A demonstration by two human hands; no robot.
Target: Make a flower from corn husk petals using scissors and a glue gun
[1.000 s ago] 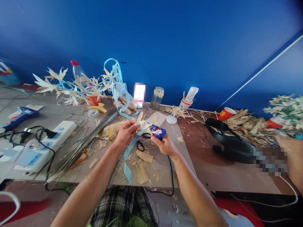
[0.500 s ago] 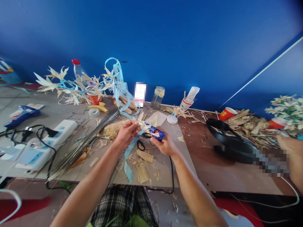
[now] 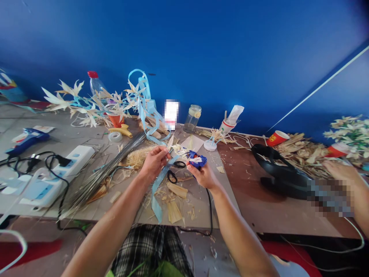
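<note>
My right hand [image 3: 202,174] is wrapped round a blue hot glue gun [image 3: 197,160], whose pale, crusted front end points left toward my other hand. My left hand [image 3: 156,161] pinches a pale strip of corn husk [image 3: 171,141], its upper end sticking out above the fingertips. A small gap separates the gun's front from those fingers. Below the hands lie black-handled scissors [image 3: 172,177], partly covered, and a light blue ribbon [image 3: 156,206]. Loose husk scraps [image 3: 174,211] are strewn on the table board in front of me.
A bundle of thin wires [image 3: 106,171] and a white power strip [image 3: 62,179] lie to the left. Husk flowers [image 3: 86,105] stand behind them. A glass jar [image 3: 192,117] is near the wall. At right are a black object [image 3: 276,169] and another person's hand [image 3: 340,169].
The glue gun has moved slightly right, away from my left hand, and turned a little. My left hand stays nearly in place. The other person's hand at right has shifted left.
</note>
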